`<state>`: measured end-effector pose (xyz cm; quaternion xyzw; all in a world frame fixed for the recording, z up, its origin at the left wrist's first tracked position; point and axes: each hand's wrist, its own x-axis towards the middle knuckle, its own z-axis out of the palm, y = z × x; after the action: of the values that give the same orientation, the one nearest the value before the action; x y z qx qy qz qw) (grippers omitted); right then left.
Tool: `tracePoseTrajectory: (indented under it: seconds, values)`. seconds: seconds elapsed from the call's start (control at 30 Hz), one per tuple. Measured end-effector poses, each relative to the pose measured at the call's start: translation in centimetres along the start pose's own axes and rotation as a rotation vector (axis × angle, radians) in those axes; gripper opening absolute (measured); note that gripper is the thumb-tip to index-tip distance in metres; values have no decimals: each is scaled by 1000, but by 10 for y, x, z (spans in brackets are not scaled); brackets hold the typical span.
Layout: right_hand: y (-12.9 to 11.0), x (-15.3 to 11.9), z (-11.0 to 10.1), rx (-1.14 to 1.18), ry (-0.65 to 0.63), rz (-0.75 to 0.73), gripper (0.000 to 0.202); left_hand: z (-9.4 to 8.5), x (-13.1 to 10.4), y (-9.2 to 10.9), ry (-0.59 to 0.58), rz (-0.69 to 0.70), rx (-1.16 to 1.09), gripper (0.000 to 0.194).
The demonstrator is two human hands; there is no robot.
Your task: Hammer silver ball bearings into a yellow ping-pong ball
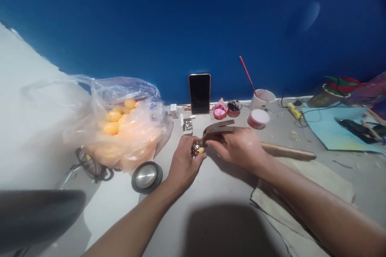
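My left hand (184,160) is closed around a small yellow ball (198,149), holding it between thumb and fingers. Shiny metal studs, like thumbtack heads, cover much of the ball, and a yellow patch shows. My right hand (243,146) grips a claw hammer (286,151) close to its head, with the wooden handle sticking out to the right behind the wrist. The hammer head meets or nearly meets the ball; whether they touch I cannot tell. Just beyond my left hand stands a small opened box of metal tacks (187,126).
A clear plastic bag (126,84) with several yellow balls lies left, near a round metal lid (146,176). A phone (200,94) leans against the blue wall. Right of it are paint cups (220,111), a tub (258,119), a white cup (265,96) and a cloth (319,178).
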<state>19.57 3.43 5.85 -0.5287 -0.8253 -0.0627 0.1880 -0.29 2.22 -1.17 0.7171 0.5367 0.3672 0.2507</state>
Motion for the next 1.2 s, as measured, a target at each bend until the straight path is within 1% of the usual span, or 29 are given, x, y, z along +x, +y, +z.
tracePoseTrajectory:
  seconds: [0.17,0.33,0.4,0.53,0.6,0.73,0.87,1.07,1.13,1.2]
  values:
    - [-1,0,0,-21,40,1,37,0,-1,1,-13,-80,-13,32]
    - [-4,-1,-1,28,-20,-12,31,-2,2,1,-67,-14,-25,38]
    - [-4,-1,-1,28,-19,-9,31,-2,2,2,-77,-15,-33,38]
    - [-3,0,-2,4,-45,1,34,-2,1,4,-69,-23,-27,31]
    - [-3,-1,-2,16,-56,-4,33,-1,0,3,-61,-19,-15,31]
    - [-4,-2,1,6,-8,-16,36,0,1,1,-32,16,8,28]
    - [-4,-3,2,16,-16,-28,37,0,2,0,-24,17,-23,26]
    - [0,-2,1,14,92,-40,35,0,1,1,21,-18,-15,28]
    - [-1,-2,1,-2,73,-42,34,-1,1,2,20,-42,-22,28]
    - [-2,-1,1,-6,28,-40,34,-1,2,3,10,-67,-33,27]
